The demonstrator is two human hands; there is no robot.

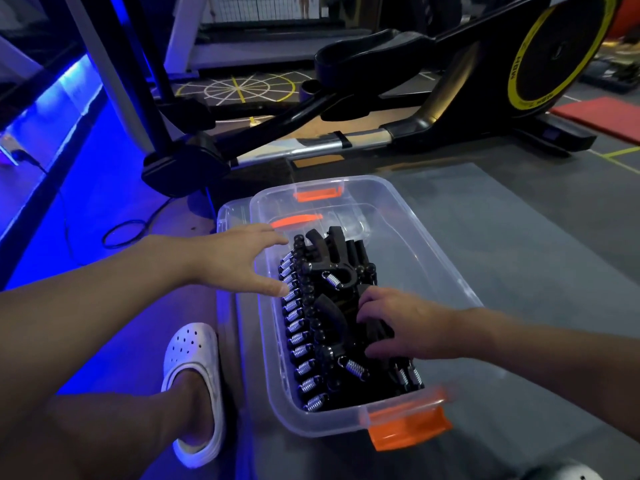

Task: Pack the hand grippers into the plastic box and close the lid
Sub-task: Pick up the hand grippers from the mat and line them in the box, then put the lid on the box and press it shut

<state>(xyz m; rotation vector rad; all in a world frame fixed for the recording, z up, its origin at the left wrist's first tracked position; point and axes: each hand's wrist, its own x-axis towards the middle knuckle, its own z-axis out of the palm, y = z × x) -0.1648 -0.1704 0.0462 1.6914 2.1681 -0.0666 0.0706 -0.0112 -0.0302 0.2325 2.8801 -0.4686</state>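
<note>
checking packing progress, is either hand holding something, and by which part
The right hand grips a hand gripper by its black handles, inside the plastic box. The left hand is open and holds nothing.

A gym: elliptical trainer (450, 98), marked floor (242, 86).

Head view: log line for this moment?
packing | plastic box open | left hand open at rim | right hand grips hand grippers
</note>
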